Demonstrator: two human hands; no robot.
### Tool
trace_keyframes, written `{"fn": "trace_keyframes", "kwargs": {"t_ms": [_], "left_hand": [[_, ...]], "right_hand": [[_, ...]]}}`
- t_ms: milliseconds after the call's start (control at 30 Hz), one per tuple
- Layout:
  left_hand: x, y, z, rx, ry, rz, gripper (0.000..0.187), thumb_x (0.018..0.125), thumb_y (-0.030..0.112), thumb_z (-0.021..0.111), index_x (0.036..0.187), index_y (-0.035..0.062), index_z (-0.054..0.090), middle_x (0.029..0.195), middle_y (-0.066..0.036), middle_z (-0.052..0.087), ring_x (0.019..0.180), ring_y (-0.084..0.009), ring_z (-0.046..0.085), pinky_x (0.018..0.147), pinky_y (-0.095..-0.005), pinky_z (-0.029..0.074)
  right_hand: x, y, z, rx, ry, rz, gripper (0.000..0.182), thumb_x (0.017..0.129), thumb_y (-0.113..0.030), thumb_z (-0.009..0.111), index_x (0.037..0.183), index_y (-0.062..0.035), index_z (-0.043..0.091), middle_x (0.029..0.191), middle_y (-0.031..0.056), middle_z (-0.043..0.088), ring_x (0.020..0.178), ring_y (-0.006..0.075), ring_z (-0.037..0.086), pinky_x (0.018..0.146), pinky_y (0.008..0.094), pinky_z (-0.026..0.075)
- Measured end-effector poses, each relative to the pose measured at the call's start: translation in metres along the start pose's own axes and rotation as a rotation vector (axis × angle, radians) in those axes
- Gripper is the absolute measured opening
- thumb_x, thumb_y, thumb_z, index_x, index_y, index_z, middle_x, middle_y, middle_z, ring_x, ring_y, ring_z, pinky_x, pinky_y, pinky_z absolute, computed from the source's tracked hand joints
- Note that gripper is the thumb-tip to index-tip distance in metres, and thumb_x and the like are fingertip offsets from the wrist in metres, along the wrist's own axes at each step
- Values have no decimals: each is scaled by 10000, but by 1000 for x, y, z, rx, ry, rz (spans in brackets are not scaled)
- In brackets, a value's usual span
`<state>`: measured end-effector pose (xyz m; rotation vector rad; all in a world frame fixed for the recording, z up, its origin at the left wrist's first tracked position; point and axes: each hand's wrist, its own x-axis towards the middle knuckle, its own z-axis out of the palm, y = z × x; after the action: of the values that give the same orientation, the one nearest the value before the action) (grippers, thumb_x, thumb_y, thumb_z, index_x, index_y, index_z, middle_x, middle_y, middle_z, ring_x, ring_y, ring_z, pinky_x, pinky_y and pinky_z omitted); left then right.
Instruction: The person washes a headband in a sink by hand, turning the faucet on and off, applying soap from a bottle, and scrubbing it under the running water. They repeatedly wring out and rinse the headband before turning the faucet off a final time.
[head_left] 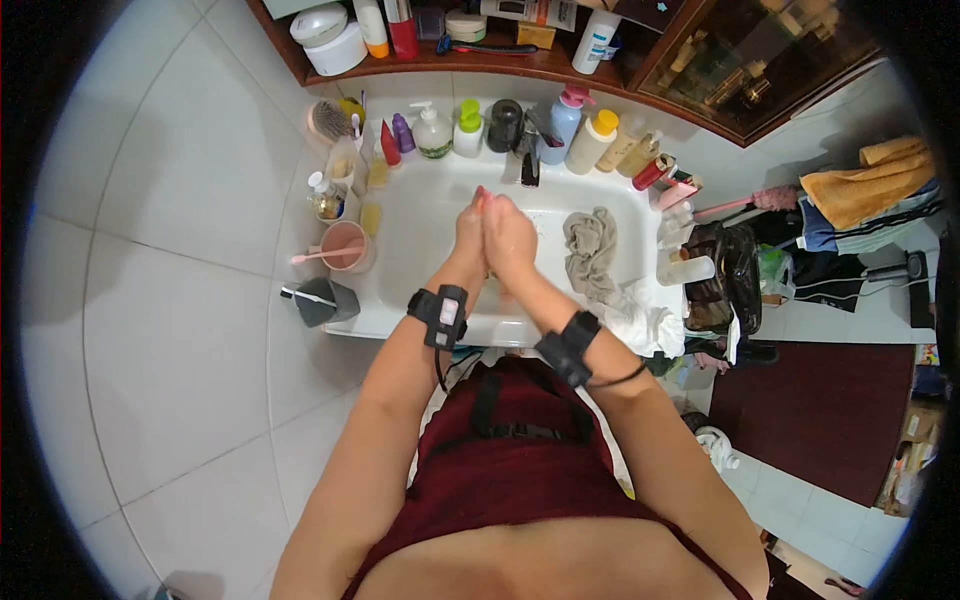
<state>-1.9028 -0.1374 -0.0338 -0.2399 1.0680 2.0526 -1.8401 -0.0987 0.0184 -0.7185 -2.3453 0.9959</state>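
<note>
Over the white sink, my left hand and my right hand are pressed against each other. Their fingers are closed together, and whatever lies between the palms is hidden. A little pinkish red shows at the fingertips. Just beyond them stands the dark faucet. To the right of my right hand, a wet grey cloth lies crumpled in the basin, apart from both hands. A white cloth is bunched over the front right corner of the sink.
Pump bottles and other toiletries line the back ledge. On the left rim stand a pink cup and a grey cup with toothbrushes. A wooden shelf overhangs the back. A black bag sits on the right.
</note>
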Motion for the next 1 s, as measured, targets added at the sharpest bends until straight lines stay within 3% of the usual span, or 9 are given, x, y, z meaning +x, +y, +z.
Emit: {"fn": "trace_keyframes", "kwargs": {"t_ms": [100,267,400,500,567,633,800,900,1000], "left_hand": [[-21,6,30,-64,220,-127,380,926,399,439,948,40,562,881,-87,596,803,-223,577,707,-396,484],[-4,9,11,81,142,-134,413,923,424,435,940,33,566,881,-97,600,778,-230,588,691,-395,487],[2,0,13,47,47,-182,475,899,505,442,1045,63,536,945,-99,577,746,-233,592,684,-389,510],[-15,23,27,232,31,-270,544,888,551,423,1045,39,521,940,-99,571,789,-228,591,702,-390,510],[-22,38,34,297,13,-231,601,884,571,402,1111,22,492,1010,-111,563,832,-227,591,720,-391,509],[-13,41,28,323,-10,-207,666,881,593,370,1184,5,447,1100,-130,540,932,-235,567,783,-403,486],[12,31,-4,402,-73,1,845,848,684,278,1313,-19,327,1275,-192,457,1206,-297,411,1001,-464,313],[-6,19,-7,161,223,-163,763,875,655,228,1271,26,399,1203,-173,510,1186,-308,415,886,-467,423],[-23,-2,-12,-218,136,-598,821,830,697,299,1225,-13,421,1236,-203,465,1161,-355,399,991,-444,295]], "right_hand": [[18,44,11,-45,-52,-21,353,931,-333,403,819,-21,524,731,240,568,702,422,558,607,473,425],[-4,-3,-9,41,-59,26,378,944,-324,382,783,-2,496,714,253,563,697,441,551,607,486,415],[25,57,7,-34,-108,87,412,952,-364,345,803,-9,493,748,253,582,722,445,552,648,484,420],[31,52,-15,59,-186,51,308,934,-300,419,997,-5,482,770,233,610,750,431,581,672,466,450],[34,49,-23,304,-149,-108,403,886,-198,522,1215,-3,395,842,234,621,818,426,589,721,446,466],[34,44,-28,218,-235,-337,449,863,-176,555,1254,-34,387,897,244,617,868,403,592,746,424,466],[45,52,-34,-15,-508,-90,494,806,-184,635,1249,-107,429,967,232,615,924,344,604,769,394,465],[46,67,-26,193,-409,45,426,808,-215,644,1189,-110,485,937,187,625,883,294,606,763,371,466],[24,35,-26,306,-383,157,322,829,-250,634,1096,-98,536,895,129,630,830,225,593,762,329,460]]}}
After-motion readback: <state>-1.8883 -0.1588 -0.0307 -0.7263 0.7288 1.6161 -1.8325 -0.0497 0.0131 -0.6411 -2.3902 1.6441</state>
